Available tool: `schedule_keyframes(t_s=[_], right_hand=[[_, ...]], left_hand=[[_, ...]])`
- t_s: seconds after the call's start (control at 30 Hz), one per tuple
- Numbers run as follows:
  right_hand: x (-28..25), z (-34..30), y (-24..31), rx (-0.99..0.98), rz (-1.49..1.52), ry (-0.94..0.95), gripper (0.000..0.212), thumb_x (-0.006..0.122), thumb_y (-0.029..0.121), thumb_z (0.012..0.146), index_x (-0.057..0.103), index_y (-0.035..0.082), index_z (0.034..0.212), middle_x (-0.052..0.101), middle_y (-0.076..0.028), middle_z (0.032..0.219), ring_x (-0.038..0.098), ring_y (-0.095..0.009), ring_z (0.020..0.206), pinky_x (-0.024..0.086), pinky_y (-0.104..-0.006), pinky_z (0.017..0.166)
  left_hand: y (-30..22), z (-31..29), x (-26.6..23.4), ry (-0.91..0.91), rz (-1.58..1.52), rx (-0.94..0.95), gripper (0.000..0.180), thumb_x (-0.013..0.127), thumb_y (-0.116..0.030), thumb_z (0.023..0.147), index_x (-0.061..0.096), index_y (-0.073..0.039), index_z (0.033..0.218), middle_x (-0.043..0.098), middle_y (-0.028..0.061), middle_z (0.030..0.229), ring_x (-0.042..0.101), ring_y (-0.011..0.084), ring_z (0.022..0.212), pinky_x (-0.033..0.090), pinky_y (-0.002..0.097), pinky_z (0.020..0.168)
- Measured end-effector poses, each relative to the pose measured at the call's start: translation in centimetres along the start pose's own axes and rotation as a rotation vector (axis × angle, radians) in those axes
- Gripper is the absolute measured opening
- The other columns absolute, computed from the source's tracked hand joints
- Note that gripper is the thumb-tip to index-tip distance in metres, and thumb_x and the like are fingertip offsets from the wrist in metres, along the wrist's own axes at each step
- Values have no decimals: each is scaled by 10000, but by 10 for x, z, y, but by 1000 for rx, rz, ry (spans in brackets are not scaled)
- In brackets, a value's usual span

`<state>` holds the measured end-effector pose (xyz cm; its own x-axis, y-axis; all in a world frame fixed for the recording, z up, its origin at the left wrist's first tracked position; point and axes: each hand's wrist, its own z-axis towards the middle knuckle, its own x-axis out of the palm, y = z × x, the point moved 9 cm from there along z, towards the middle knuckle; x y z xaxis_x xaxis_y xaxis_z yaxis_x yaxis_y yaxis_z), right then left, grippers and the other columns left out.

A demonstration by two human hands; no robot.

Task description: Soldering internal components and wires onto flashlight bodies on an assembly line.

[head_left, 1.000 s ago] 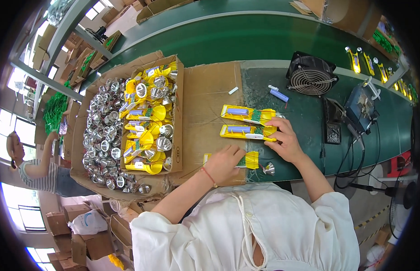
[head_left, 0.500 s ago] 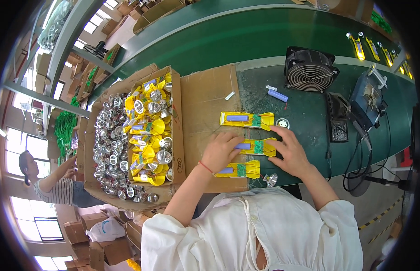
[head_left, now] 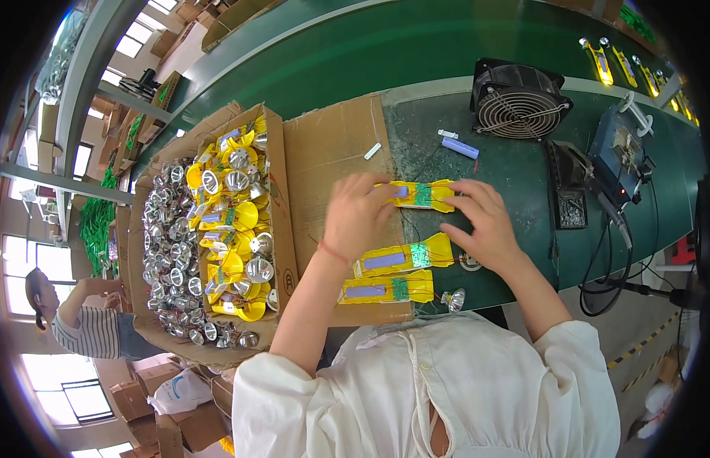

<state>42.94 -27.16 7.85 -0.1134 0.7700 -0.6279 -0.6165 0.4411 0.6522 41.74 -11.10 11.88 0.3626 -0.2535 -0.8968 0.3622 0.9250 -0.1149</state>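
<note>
Across the cardboard's [head_left: 332, 141] right edge lies the farthest yellow case [head_left: 442, 197], left hand [head_left: 353, 215] curled over one end, hold unclear, right hand [head_left: 488, 233] at the other, fingers parted, bare table [head_left: 523, 187] rightward.

Bright windows [head_left: 53, 374] stand left, near a grey metal frame [head_left: 94, 84], and the blurred floor [head_left: 637, 319] seems pale.

Three lamp casings [head_left: 385, 261] lie in a row leading away from the person, across the right edge of a cardboard sheet [head_left: 324, 145] on the table [head_left: 515, 175]. The left hand [head_left: 355, 210] is at the farthest casing's left end, the right hand [head_left: 484, 225] at its right. Left of the sheet stands a box [head_left: 278, 206] of lamps, with reflectors [head_left: 175, 259] to its left. Behind the casings lies a battery [head_left: 460, 147], left of a fan [head_left: 519, 107].
</note>
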Motion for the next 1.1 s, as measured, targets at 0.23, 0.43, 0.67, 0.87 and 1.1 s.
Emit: schedule_keyframes(t_s=[0.23,0.43,0.67,0.87,1.1], right_hand=[[39,24,-7,-59,-130,115,380,697,115,642,537,43,979,541,-88,1023,495,-262,995,341,-397,932],[41,24,-7,-52,-71,244,405,688,101,652,539,27,1021,532,-102,1059,489,-278,1004,372,-382,911],[46,27,-12,-55,-32,338,373,670,112,681,558,9,1021,537,-92,1051,479,-257,1011,395,-347,881],[45,27,-8,-165,-54,354,346,678,123,678,564,15,986,543,-78,998,491,-249,960,415,-339,845],[49,26,-14,-177,-18,398,366,679,132,683,562,9,1007,544,-78,1003,486,-249,970,422,-335,844]], left_hand=[[21,1,52,206,-583,-169,127,650,-93,702,664,-86,828,612,62,821,577,249,790,466,335,689],[3,-8,38,114,-322,-87,89,636,-115,710,667,-132,792,605,5,819,578,196,732,478,317,641],[-6,-12,37,146,-145,114,246,623,-61,648,636,-110,889,603,16,850,578,204,745,482,314,642],[-9,-14,35,184,-226,142,208,611,-23,711,623,-63,914,607,72,862,591,240,729,495,322,636],[-9,-17,38,194,-231,134,208,579,-21,706,599,-54,911,579,76,856,588,246,745,498,327,637]])
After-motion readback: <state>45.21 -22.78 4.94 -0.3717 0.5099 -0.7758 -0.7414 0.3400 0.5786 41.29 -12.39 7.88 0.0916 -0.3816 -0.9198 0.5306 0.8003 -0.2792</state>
